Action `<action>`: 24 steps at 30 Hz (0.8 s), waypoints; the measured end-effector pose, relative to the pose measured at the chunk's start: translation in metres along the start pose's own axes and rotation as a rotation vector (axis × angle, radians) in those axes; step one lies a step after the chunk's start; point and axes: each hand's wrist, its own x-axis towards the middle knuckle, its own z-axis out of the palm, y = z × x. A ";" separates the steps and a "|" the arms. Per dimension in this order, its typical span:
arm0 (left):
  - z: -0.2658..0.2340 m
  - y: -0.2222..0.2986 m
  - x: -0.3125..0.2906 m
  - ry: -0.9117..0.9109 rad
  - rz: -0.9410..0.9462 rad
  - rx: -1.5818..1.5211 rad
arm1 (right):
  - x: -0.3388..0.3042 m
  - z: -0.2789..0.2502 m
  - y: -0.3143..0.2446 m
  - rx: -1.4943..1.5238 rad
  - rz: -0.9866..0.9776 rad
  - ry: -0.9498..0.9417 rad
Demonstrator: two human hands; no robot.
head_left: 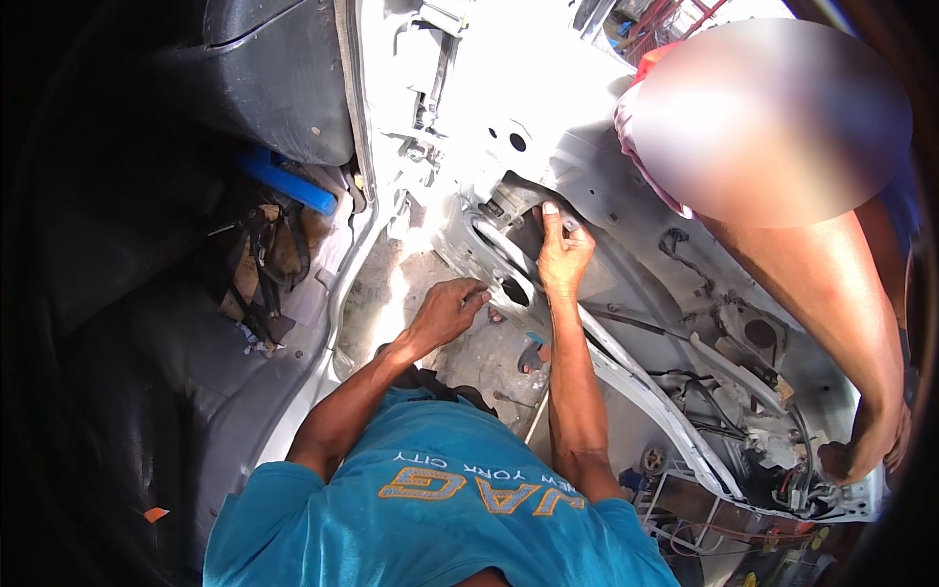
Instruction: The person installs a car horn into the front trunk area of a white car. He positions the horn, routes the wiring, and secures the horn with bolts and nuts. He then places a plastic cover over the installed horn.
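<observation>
A stripped car door (616, 259) stands swung out in front of me, its inner metal bare and pale. My right hand (564, 256) is at a large cutout near the hinge end of the door, thumb up and fingers bent in a pinch. What lies between those fingers is too small to name. Lower and to the left, my left hand (448, 311) has its fingers curled together, the tips close to the door's edge beside an oval hole (513, 291). Whether those tips hold anything is hidden.
Another person's arm (831, 303) reaches down at the right, with a hand (863, 452) at the door's far end near exposed wires. To the left are the dark car interior, a blue strip (290, 183) and loose black wiring (262, 259). Concrete floor (469, 357) shows below.
</observation>
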 end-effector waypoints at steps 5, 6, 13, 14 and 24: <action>0.021 0.012 0.004 -0.034 0.155 0.094 | -0.010 0.001 -0.009 -0.134 -0.145 0.020; 0.023 0.011 0.003 -0.055 0.155 0.112 | -0.013 0.001 -0.010 -0.145 -0.118 0.036; 0.016 0.017 0.004 0.041 0.232 0.184 | 0.010 -0.001 0.001 0.020 -0.059 0.071; 0.011 0.021 0.007 0.065 0.251 0.178 | 0.001 0.004 -0.003 -0.015 -0.016 0.105; 0.016 0.015 -0.024 -0.161 0.402 0.304 | -0.012 0.009 -0.014 -0.128 -0.094 0.115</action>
